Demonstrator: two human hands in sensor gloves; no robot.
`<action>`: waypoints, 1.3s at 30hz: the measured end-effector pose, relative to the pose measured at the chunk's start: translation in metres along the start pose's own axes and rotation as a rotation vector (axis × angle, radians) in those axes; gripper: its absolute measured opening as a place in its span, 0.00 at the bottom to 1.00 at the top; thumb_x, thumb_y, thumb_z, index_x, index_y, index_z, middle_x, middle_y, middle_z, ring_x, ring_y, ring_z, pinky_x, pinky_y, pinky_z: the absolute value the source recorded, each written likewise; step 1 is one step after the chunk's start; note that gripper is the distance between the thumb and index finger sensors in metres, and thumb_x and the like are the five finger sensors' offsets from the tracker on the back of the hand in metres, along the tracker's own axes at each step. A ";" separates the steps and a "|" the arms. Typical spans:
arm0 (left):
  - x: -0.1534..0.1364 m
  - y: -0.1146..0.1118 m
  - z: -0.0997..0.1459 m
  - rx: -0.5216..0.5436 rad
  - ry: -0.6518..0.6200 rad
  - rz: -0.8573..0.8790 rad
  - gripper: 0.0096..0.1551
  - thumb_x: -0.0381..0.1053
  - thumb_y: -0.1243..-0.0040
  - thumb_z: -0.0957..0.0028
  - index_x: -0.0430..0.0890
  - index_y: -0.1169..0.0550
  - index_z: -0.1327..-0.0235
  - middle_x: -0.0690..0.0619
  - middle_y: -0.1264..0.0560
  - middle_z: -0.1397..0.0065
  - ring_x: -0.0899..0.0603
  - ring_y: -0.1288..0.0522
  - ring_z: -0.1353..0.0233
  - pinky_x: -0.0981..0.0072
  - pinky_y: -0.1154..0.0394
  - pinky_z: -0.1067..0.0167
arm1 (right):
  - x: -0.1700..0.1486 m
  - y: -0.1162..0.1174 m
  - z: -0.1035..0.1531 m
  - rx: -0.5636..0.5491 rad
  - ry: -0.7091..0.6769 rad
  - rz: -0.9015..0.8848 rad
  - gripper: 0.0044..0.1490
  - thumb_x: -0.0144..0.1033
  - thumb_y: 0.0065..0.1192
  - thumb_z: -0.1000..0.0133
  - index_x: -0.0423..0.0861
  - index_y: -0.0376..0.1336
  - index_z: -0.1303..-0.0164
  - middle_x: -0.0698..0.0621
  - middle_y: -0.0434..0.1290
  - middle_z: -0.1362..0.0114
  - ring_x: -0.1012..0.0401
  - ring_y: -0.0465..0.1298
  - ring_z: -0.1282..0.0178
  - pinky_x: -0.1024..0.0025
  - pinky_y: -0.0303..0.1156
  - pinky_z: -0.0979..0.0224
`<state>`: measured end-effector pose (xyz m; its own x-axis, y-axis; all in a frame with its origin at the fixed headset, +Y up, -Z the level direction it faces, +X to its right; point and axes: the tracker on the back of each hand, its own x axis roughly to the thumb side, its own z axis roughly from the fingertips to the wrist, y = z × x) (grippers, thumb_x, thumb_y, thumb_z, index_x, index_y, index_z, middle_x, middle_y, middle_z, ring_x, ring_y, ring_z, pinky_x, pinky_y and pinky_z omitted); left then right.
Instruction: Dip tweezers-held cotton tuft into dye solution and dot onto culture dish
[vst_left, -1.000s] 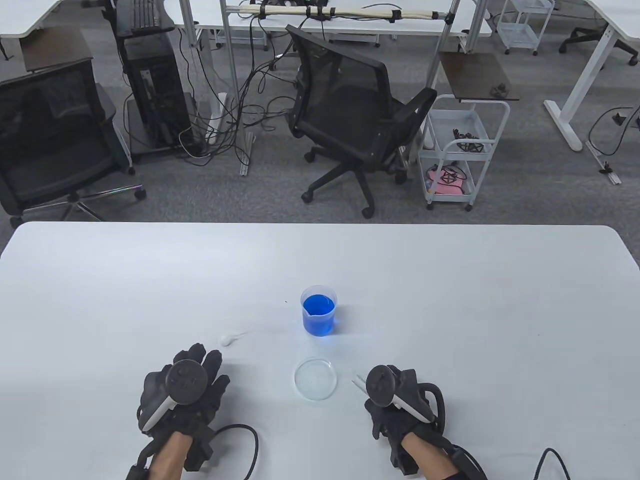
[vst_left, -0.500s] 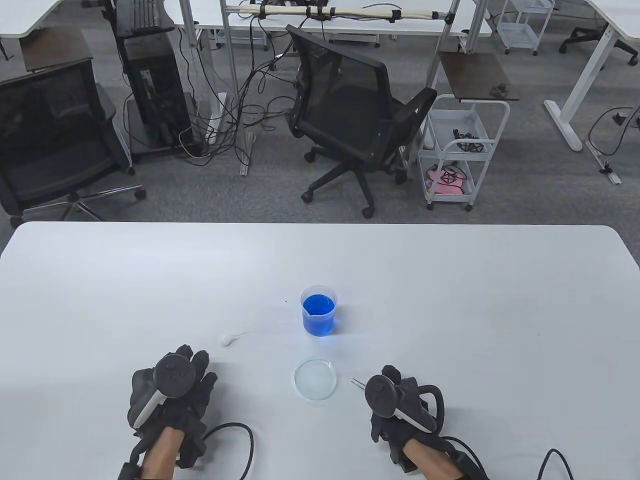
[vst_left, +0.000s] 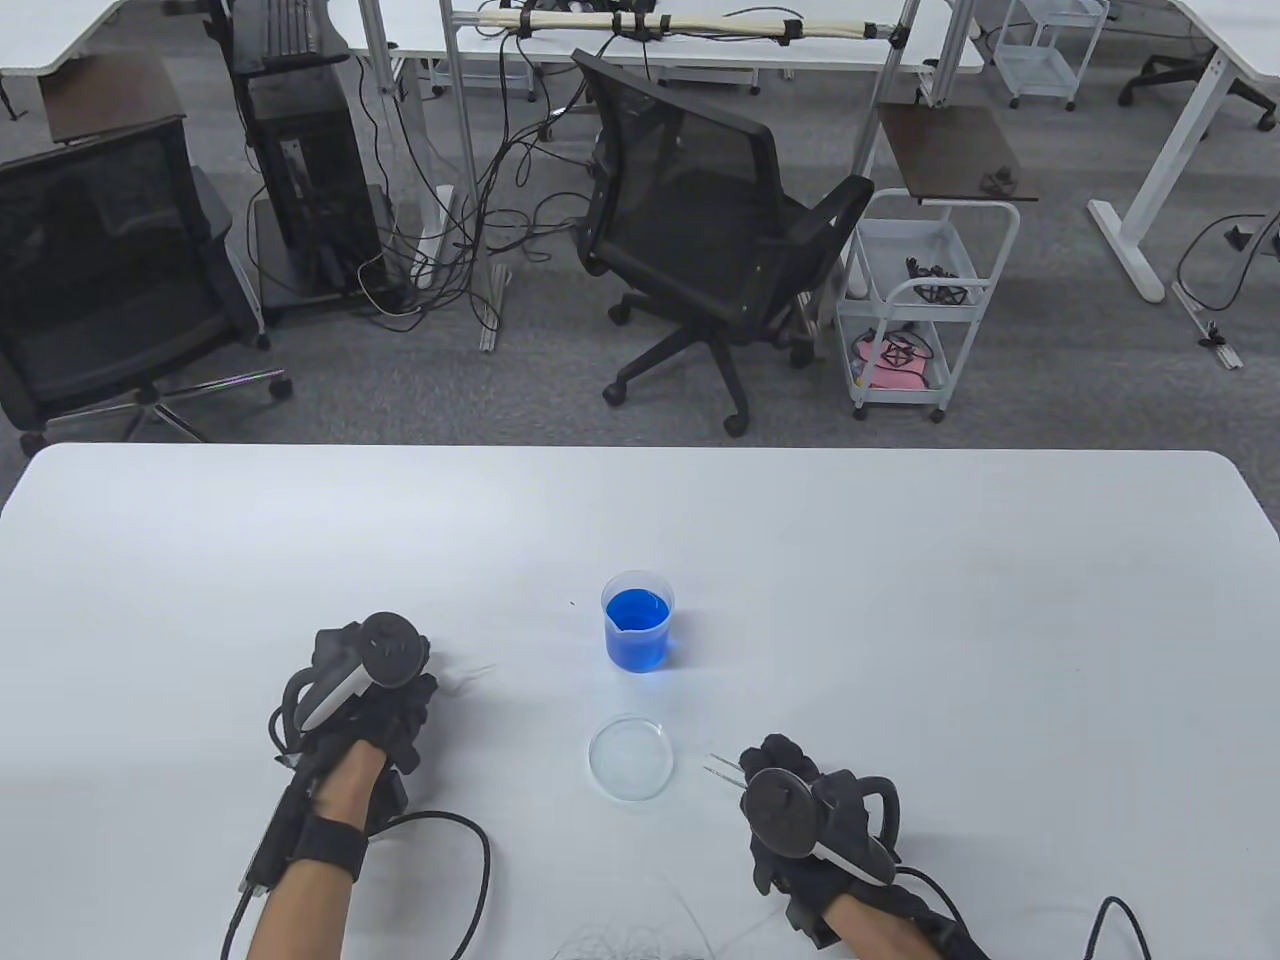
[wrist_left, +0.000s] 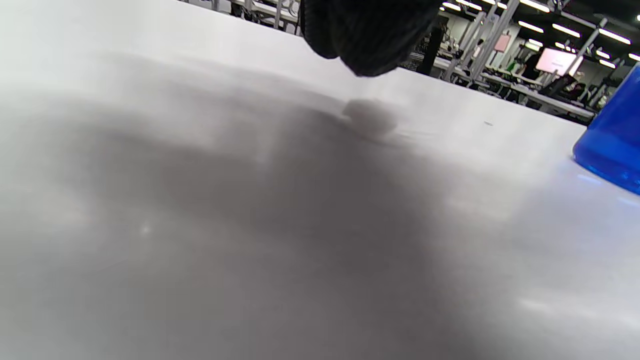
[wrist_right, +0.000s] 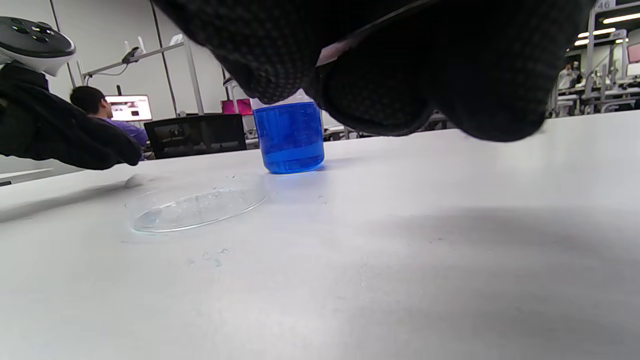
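The fingers of the left hand cannot be read in the table view, for the round black tracker strapped to its back hides them and the spot beneath them; whether they are spread or pinching cannot be told there. The gloved right hand rests near the table's near edge with its fingers curled round thin metal tweezers, whose two tips jut out toward the clear round culture dish just beside them; the dish lies flat on the white table, and behind it, apart, stands the small clear beaker of blue dye solution.

In the left wrist view black gloved fingertips hang bunched together just above the small white cotton tuft, which lies on the table in their shadow; contact cannot be told; the blue beaker shows at the right edge.

In the right wrist view the curled black fingers fill the top, the tweezers hidden; the dish lies low at left, the beaker upright behind it, and the left hand reaches in at far left.
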<state>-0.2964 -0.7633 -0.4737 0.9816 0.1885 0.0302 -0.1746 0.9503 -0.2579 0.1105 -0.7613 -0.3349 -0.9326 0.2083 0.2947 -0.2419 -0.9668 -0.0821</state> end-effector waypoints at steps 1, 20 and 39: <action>0.002 -0.002 -0.003 -0.015 -0.007 0.001 0.33 0.49 0.42 0.35 0.47 0.38 0.19 0.35 0.58 0.12 0.25 0.63 0.19 0.21 0.64 0.33 | -0.001 0.001 -0.001 0.005 0.003 -0.003 0.34 0.35 0.69 0.57 0.34 0.72 0.43 0.31 0.70 0.32 0.59 0.82 0.58 0.65 0.86 0.59; 0.013 -0.005 0.038 0.084 -0.156 0.129 0.23 0.42 0.38 0.39 0.37 0.24 0.33 0.33 0.48 0.14 0.24 0.59 0.19 0.21 0.61 0.33 | 0.005 -0.002 0.001 0.033 -0.042 -0.026 0.33 0.36 0.71 0.58 0.34 0.74 0.45 0.31 0.72 0.34 0.59 0.83 0.59 0.65 0.86 0.60; 0.126 -0.035 0.135 0.163 -0.699 0.230 0.21 0.43 0.32 0.42 0.35 0.20 0.40 0.33 0.38 0.16 0.23 0.52 0.20 0.21 0.56 0.33 | 0.051 -0.008 0.022 0.028 -0.202 -0.302 0.30 0.38 0.74 0.59 0.35 0.78 0.51 0.32 0.77 0.39 0.60 0.85 0.62 0.66 0.88 0.64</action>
<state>-0.1775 -0.7391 -0.3302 0.6503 0.4488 0.6129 -0.4320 0.8821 -0.1877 0.0703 -0.7465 -0.2982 -0.7477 0.4543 0.4843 -0.4885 -0.8703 0.0623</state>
